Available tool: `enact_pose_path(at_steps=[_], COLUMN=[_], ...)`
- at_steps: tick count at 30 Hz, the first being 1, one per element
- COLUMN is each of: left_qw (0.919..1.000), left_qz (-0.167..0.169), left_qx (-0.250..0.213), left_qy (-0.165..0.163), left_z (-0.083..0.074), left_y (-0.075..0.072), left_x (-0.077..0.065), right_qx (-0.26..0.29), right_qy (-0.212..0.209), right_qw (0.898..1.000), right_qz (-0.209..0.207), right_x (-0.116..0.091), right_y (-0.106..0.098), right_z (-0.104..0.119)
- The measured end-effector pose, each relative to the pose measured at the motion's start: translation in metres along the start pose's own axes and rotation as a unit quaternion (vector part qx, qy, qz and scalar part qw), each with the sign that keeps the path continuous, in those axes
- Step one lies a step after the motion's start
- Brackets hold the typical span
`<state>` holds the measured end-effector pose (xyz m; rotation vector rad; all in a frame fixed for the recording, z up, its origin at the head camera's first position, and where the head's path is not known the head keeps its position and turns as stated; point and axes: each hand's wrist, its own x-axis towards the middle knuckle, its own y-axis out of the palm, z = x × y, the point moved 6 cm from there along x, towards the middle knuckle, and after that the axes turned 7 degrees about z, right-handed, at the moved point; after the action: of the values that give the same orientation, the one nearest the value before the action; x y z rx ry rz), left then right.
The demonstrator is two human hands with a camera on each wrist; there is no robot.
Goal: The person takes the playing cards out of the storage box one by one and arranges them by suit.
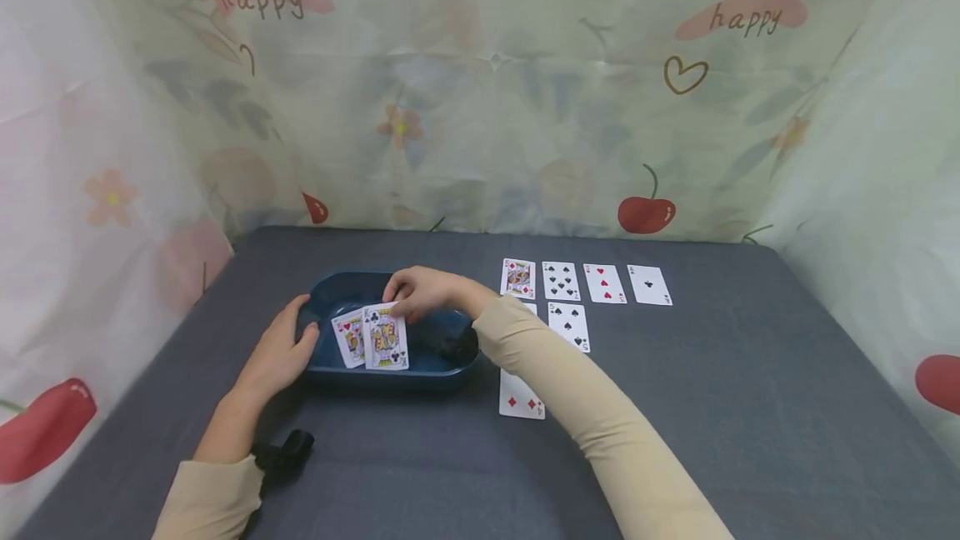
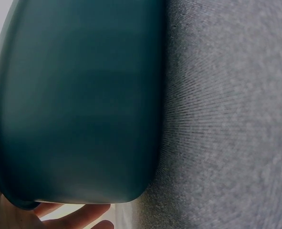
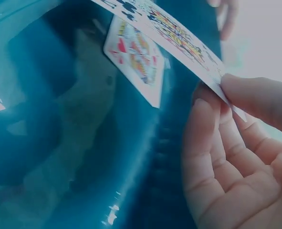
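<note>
A dark blue oval tray [image 1: 431, 372] stands on the table, its left end held by my left hand [image 1: 279, 348], with the thumb at the rim and the fingers around the outside. Over the tray, my right hand [image 1: 427, 294] pinches a club face card [image 1: 386, 340] by its upper edge, between thumb and fingers. The right wrist view shows this club card [image 3: 179, 40] tilted above the tray's inside. Partly behind it, a heart face card [image 1: 348, 338] is in the tray; its lower support is hidden in the head view.
Right of the tray, face-up cards lie in rows: a diamond face card [image 1: 518, 278], a spade card [image 1: 561, 281], a three of hearts [image 1: 604, 283], an ace of clubs [image 1: 650, 285], and another spade card [image 1: 569, 326]. My right sleeve [image 1: 577, 382] partly covers a diamond card [image 1: 521, 400].
</note>
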<state>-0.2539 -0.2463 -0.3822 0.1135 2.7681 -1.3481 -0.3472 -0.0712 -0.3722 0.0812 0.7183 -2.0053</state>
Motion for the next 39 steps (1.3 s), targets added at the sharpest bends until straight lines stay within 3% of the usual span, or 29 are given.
enact_pose_path(at_steps=[12,30,39], left_qw=[1.0000,0.9999,0.9998], left_qz=[-0.006,-0.003,-0.009], left_qx=[0.006,0.011,0.009], left_qy=[0.003,0.009,0.014], left_z=[0.001,0.001,0.000], left_y=[-0.002,0.000,0.001], left_x=[0.000,-0.002,0.001], right_qx=[0.023,0.070,0.082], right_qy=[-0.027,-0.034,0.000], right_qw=[0.997,0.983,0.976], right_qz=[-0.066,-0.164,-0.201], right_x=[-0.038,-0.105,-0.129], right_y=[-0.035,-0.066,-0.078], right_z=[0.002,-0.035,-0.062])
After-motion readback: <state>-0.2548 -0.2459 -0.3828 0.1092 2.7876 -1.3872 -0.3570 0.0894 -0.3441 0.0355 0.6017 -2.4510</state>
